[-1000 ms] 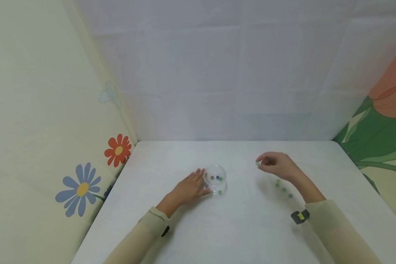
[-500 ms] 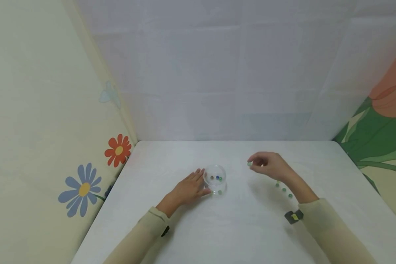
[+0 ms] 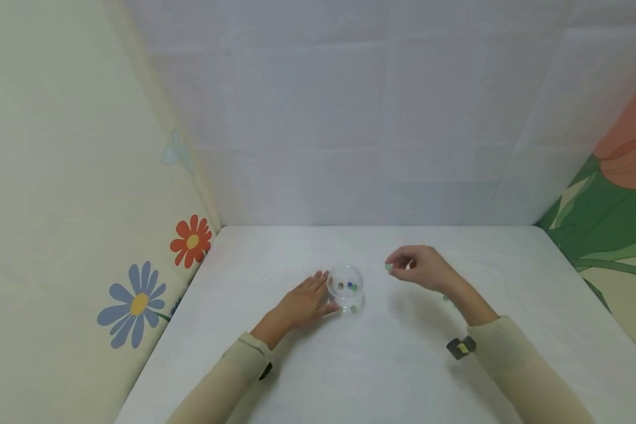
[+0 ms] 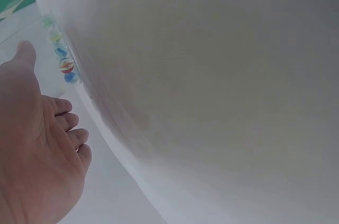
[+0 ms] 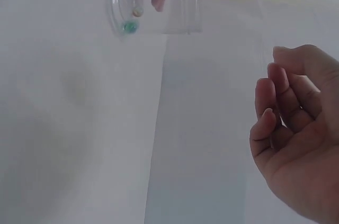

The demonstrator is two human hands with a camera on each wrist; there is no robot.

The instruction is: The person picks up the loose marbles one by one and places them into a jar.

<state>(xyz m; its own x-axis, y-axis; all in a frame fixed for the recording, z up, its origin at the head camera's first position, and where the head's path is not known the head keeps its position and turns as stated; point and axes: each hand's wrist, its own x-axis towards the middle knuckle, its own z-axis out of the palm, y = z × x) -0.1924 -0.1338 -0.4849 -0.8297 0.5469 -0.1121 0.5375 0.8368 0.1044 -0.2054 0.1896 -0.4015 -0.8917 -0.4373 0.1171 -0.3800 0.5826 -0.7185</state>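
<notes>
We're partway, it seems: several marbles in the clear cup left of our right-hand grip, which pinches another marble, relaxed left hand beside the cup, and at least one loose marble waiting right of the grip.

flower-printed wall beside white table

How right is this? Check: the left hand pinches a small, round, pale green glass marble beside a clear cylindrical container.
Wrong hand: the head view shows the right hand pinching that pale green marble beside the clear container.
</notes>
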